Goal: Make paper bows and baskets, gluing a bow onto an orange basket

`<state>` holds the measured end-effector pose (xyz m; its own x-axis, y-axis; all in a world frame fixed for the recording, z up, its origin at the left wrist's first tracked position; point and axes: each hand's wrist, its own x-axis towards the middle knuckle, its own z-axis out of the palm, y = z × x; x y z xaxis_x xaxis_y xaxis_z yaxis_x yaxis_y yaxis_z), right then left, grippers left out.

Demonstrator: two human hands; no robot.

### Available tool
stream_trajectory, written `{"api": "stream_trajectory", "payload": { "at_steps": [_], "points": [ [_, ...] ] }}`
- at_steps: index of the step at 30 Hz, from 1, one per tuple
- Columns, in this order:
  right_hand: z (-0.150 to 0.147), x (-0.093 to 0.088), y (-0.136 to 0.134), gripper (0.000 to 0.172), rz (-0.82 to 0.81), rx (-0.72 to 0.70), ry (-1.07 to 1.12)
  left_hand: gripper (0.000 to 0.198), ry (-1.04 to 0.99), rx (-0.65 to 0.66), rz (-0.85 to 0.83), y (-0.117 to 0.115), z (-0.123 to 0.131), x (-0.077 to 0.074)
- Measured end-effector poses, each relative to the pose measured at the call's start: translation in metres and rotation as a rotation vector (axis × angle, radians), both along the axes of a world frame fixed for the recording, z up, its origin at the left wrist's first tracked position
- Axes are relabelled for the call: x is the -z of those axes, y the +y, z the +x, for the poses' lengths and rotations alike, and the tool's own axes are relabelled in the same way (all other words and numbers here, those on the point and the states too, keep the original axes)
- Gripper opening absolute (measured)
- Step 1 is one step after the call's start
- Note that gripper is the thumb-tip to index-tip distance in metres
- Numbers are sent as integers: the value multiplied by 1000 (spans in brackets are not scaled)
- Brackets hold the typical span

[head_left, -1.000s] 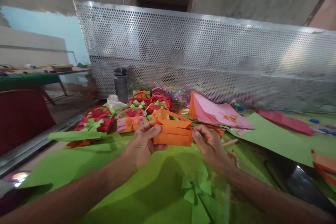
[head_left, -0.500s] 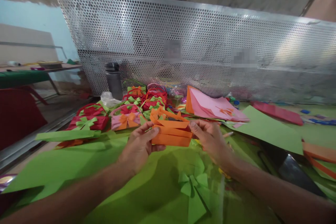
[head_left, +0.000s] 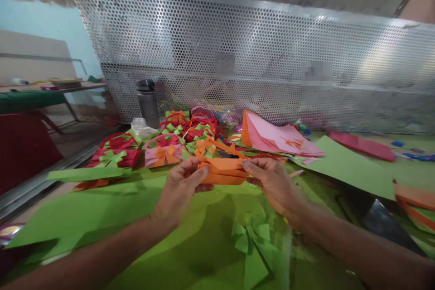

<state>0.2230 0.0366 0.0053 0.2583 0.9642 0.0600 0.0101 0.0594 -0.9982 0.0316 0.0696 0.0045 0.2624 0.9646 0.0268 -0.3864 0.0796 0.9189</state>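
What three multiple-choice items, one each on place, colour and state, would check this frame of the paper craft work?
1. Where does the grey bottle stand?
A. Before the perforated metal panel, at far left
B. Between the hands
C. On the pink sheets

2. What colour is the loose paper bow nearest the camera?
A. Red
B. Green
C. Pink

3. How is the orange paper basket held?
A. Left hand alone
B. Lying untouched
C. By both hands, one at each end

Answers: 1 A, it stands against the panel beyond the baskets. 2 B, it lies green on green paper. 3 C, left hand and right hand each pinch an end.
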Motion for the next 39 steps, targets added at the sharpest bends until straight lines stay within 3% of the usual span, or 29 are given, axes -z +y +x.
{"api": "stream_trajectory", "payload": {
  "at_steps": [8, 17, 21, 26, 39],
  "points": [
    [-6, 0, -3, 26, -31, 10, 76, 29, 94, -11, -5, -1, 2, 5],
    [-4, 2, 0, 29, 128, 60, 23, 27, 103, -8, 8, -3, 2, 6],
    [0, 0, -4, 47, 288, -3, -305, 25, 80, 7, -6, -3, 2, 8],
    [1, -2, -9, 35, 405, -47, -706, 23, 76, 18, -13, -5, 3, 9],
    [-1, -2, -10, 22, 458, -39, -853, 28, 78, 8, -36, -7, 4, 9]
  ]
}}
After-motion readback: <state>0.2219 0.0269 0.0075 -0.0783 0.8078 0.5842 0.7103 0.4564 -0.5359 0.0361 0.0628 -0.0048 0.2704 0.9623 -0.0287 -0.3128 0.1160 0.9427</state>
